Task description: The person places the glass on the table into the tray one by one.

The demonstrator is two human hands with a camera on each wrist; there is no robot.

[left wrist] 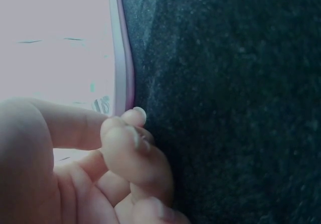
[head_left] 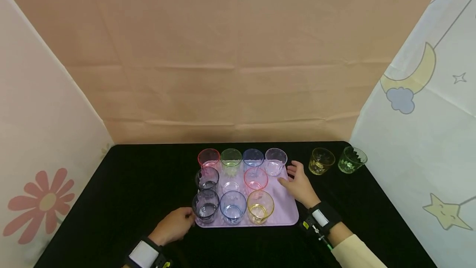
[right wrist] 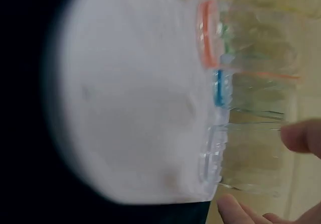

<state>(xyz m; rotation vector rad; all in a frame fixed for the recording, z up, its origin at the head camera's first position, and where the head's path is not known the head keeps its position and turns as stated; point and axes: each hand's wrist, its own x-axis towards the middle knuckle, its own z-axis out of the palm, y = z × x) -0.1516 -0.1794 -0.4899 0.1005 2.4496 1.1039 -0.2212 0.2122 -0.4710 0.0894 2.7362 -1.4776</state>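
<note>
A pale purple tray [head_left: 284, 212] lies on the black table, bearing several tinted glasses in rows. My left hand [head_left: 174, 224] pinches the tray's front left corner, thumb and fingertips meeting at the rim in the left wrist view. Closest to that hand is a dark grey glass [head_left: 206, 206], with a blue glass [head_left: 233, 208] and a yellow glass [head_left: 260, 207] along the front. My right hand [head_left: 300, 184] hovers by the tray's back right, thumb and fingers spread beside a clear glass [head_left: 276, 162]. That glass stands between its fingertips and thumb in the right wrist view, ungripped.
To the right of the tray stand an amber glass [head_left: 321, 161] and a green glass [head_left: 351, 160], the latter near the table's right edge. A brown backdrop [head_left: 238, 94] rises behind the table [head_left: 122, 185], with patterned white sheets on both sides.
</note>
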